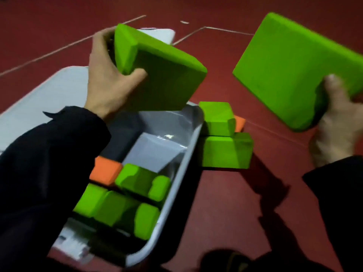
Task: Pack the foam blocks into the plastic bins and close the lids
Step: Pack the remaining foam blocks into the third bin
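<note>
Left hand (110,79) grips a green rectangular foam block (157,75) above the grey plastic bin (176,193) on the red floor (225,203), green and orange blocks already inside. Just right of the bin, green foam blocks (224,142) sit stacked. Right hand (337,122) holds another green foam slab (298,69) aloft.

A dark red floor (225,203) fills the whole background, smooth and matte. Thin pale lines (64,46) cross it on the far side, one long diagonal and another that bends at a corner (204,27) between the two grips. A small white scrap (184,22) lies beyond them. Hard dark shadows (275,197) fall on the floor below the right-hand grip, and the light is dim.
</note>
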`<action>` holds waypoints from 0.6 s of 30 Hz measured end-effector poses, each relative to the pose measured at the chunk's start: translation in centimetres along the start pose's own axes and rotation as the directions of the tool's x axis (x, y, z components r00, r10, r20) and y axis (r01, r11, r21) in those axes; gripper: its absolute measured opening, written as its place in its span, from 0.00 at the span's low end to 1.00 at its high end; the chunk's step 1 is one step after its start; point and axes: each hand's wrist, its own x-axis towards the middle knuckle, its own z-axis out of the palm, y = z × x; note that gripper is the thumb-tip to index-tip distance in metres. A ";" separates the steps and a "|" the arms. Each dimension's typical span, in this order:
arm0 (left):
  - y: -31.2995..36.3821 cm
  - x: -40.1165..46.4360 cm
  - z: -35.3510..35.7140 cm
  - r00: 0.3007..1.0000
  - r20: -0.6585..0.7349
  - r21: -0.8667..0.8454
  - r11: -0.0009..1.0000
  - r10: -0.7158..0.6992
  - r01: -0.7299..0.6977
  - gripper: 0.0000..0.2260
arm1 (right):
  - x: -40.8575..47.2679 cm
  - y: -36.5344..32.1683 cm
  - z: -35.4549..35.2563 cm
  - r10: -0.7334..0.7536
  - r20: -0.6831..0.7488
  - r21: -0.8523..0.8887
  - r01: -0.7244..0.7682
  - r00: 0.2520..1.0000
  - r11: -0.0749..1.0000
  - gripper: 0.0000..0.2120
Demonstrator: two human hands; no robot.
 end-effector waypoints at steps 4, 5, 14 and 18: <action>-4.7 -2.1 -4.4 0.974 0.215 0.429 0.889 0.074 -0.162 0.35 | -6.4 -7.9 8.7 -0.089 0.240 -0.023 0.097 0.967 0.995 0.45; -6.0 -3.0 -4.8 0.953 0.298 0.512 0.835 0.048 -0.202 0.36 | -10.7 -9.8 12.0 -0.108 0.335 0.007 0.112 0.936 0.994 0.46; -13.1 -5.7 -5.2 0.743 0.665 0.553 0.717 -0.073 -0.424 0.40 | -25.7 -13.9 24.7 -0.014 0.799 -0.187 0.270 0.601 0.945 0.50; -15.8 -6.6 -5.0 0.664 0.714 0.609 0.664 -0.221 -0.434 0.39 | -27.9 -13.4 26.1 0.042 0.876 -0.268 0.414 0.480 0.870 0.48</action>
